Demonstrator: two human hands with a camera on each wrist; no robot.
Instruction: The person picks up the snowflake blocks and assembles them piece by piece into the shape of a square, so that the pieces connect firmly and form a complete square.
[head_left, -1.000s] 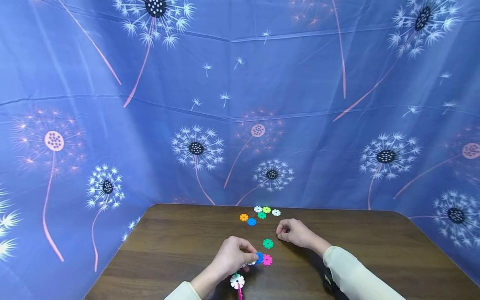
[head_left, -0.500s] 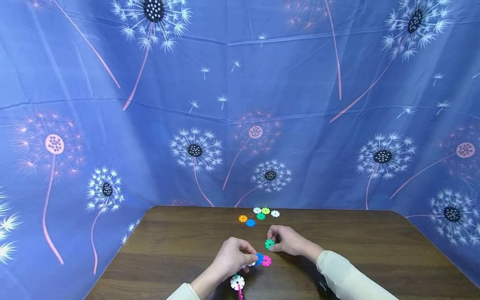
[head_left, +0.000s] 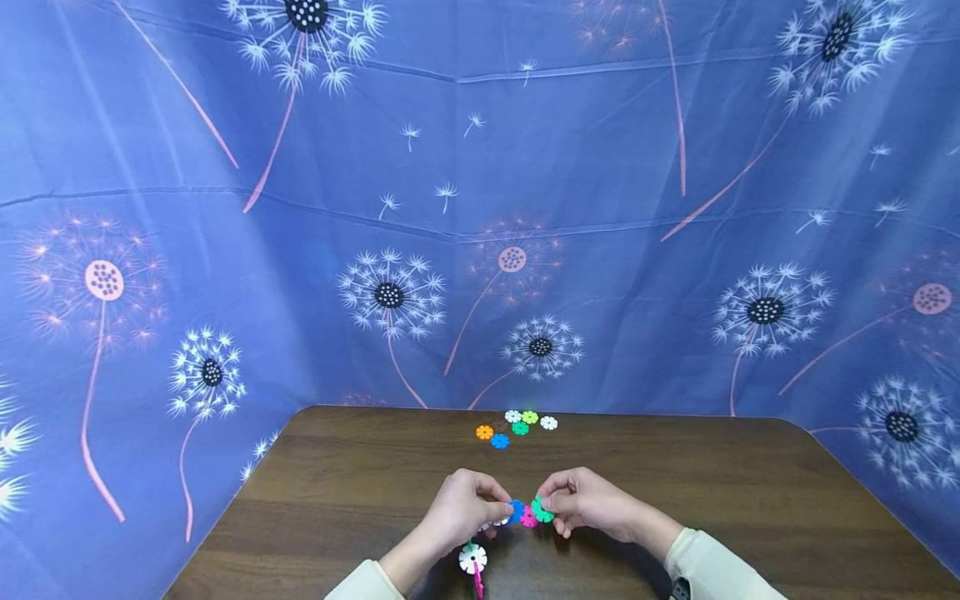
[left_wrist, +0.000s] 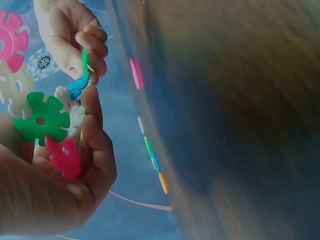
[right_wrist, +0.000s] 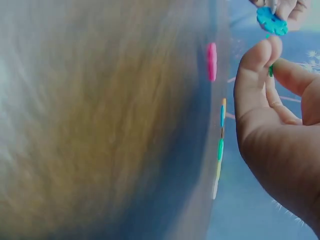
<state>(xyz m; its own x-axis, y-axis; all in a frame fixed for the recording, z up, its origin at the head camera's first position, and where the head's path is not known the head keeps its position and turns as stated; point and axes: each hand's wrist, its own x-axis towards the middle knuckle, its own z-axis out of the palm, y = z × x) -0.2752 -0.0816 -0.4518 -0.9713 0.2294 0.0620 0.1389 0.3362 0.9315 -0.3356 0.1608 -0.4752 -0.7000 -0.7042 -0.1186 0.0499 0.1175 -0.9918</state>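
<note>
My left hand (head_left: 465, 508) holds a chain of linked, notched plastic snowflake discs. A blue disc (head_left: 517, 511) is pinched at its end, and a white disc (head_left: 472, 557) hangs below the hand. In the left wrist view the chain also shows a green disc (left_wrist: 52, 122) and a pink disc (left_wrist: 65, 160) by the palm. My right hand (head_left: 596, 504) pinches a single green disc (head_left: 540, 510) by its edge, close to the blue one; whether the two touch, I cannot tell. Behind them a loose pink disc (head_left: 528, 518) lies on the table.
Toward the table's far edge lie several loose discs: orange (head_left: 484, 432), blue (head_left: 500, 442), green (head_left: 520, 428), yellow-green (head_left: 530, 417) and white (head_left: 549, 423). A blue dandelion-print cloth (head_left: 615, 333) hangs behind the brown table (head_left: 337, 492).
My right hand has reached the loose green disc, picked it up from the table and brought it left and nearer, beside the blue disc. My left hand has stayed almost still.
</note>
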